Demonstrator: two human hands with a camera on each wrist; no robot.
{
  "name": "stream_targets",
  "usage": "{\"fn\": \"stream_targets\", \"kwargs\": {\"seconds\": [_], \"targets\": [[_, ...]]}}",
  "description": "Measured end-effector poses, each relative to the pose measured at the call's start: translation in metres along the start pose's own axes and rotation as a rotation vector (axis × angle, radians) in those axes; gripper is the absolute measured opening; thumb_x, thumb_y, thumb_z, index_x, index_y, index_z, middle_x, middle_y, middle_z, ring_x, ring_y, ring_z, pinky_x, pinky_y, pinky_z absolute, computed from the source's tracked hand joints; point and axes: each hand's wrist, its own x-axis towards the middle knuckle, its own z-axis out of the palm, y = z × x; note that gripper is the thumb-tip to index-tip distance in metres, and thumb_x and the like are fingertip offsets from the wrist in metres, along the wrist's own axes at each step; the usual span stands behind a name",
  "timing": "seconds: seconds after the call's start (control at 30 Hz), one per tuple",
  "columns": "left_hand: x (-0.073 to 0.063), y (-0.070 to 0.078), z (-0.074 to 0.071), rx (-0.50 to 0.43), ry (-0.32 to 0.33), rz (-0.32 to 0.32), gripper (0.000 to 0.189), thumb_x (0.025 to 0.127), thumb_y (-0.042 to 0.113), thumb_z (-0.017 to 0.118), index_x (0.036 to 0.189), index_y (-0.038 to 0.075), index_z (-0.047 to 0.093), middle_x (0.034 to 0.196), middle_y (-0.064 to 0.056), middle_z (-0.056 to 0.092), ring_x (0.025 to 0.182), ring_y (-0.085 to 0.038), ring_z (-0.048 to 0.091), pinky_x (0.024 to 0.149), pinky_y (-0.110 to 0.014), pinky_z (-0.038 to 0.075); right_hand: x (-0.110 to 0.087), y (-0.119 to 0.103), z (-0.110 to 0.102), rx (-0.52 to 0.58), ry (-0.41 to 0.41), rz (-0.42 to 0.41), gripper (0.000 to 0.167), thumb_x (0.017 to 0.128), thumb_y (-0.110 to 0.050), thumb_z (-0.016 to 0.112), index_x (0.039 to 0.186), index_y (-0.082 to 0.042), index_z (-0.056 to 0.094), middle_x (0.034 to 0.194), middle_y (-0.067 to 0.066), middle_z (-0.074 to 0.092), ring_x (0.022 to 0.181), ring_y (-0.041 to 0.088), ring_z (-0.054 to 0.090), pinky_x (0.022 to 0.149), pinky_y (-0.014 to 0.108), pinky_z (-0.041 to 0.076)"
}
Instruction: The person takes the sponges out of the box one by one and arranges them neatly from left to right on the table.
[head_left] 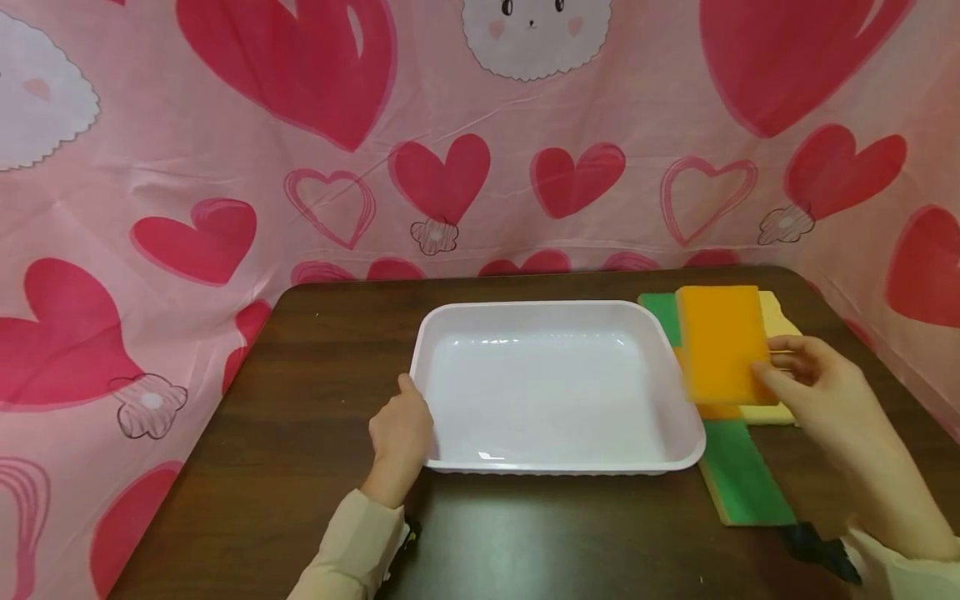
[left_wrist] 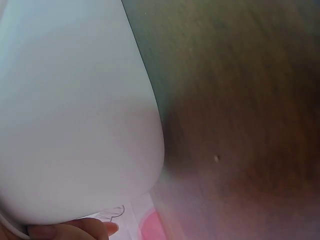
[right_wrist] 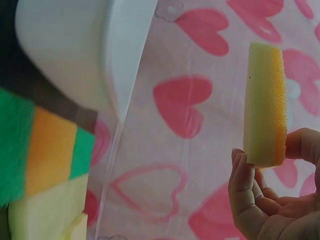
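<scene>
A white plastic tray (head_left: 540, 392) stands on the table with nothing in it. My left hand (head_left: 402, 425) grips its left wall; in the left wrist view, fingers (left_wrist: 75, 229) curl at the tray's rim. Raised beyond the tray's right side is an orange-faced sponge (head_left: 722, 342), pinched at its edge between thumb and fingers of my right hand (head_left: 821, 387). Seen edge-on in the right wrist view, that sponge (right_wrist: 265, 105) has a pale yellow body and a thin orange layer. It hangs above other sponges and partly hides them.
Right of the tray lie several sponges: a green one (head_left: 746, 475) in front, another green one (head_left: 662, 312) behind, an orange one (head_left: 720, 412) between, and pale yellow ones (head_left: 776, 414). A pink heart-print cloth (head_left: 517, 233) hangs behind the dark wooden table (head_left: 322, 417).
</scene>
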Motion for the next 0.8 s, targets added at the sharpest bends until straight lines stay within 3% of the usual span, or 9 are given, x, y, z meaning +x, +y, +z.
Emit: {"fn": "stream_targets", "kwargs": {"seconds": [0.43, 0.5, 0.7, 0.8], "targets": [[-0.001, 0.003, 0.0, -0.017, 0.004, -0.016, 0.032, 0.096, 0.008, 0.041, 0.125, -0.005, 0.039, 0.08, -0.022, 0.067, 0.066, -0.034, 0.065, 0.056, -0.044, 0.049, -0.011, 0.046, -0.025, -0.179, 0.059, 0.084, 0.05, 0.096, -0.023, 0.053, 0.127, 0.015, 0.04, 0.073, -0.041, 0.036, 0.064, -0.022, 0.039, 0.054, 0.008, 0.035], [-0.001, 0.003, 0.0, -0.018, 0.009, -0.013, 0.031, 0.095, 0.008, 0.041, 0.124, -0.005, 0.04, 0.08, -0.022, 0.067, 0.066, -0.034, 0.065, 0.055, -0.044, 0.049, -0.013, 0.051, -0.028, -0.196, 0.061, 0.101, 0.05, 0.096, -0.022, 0.052, 0.126, 0.016, 0.04, 0.072, -0.033, 0.045, 0.062, -0.02, 0.039, 0.053, 0.009, 0.035], [-0.002, 0.004, 0.001, -0.025, 0.02, -0.006, 0.031, 0.095, 0.009, 0.041, 0.123, -0.005, 0.04, 0.08, -0.022, 0.067, 0.066, -0.034, 0.066, 0.056, -0.045, 0.049, -0.017, 0.084, -0.038, -0.197, 0.083, 0.155, 0.05, 0.095, -0.023, 0.053, 0.125, 0.014, 0.039, 0.073, -0.038, 0.045, 0.062, -0.021, 0.038, 0.053, 0.012, 0.034], [-0.002, 0.004, 0.001, -0.025, 0.026, -0.004, 0.031, 0.095, 0.009, 0.041, 0.123, -0.005, 0.04, 0.08, -0.023, 0.068, 0.067, -0.035, 0.066, 0.055, -0.045, 0.049, -0.014, 0.125, -0.042, -0.173, 0.102, 0.146, 0.023, 0.095, -0.026, 0.055, 0.117, -0.018, 0.052, 0.074, -0.044, 0.04, 0.064, -0.022, 0.04, 0.052, 0.014, 0.038]]}}
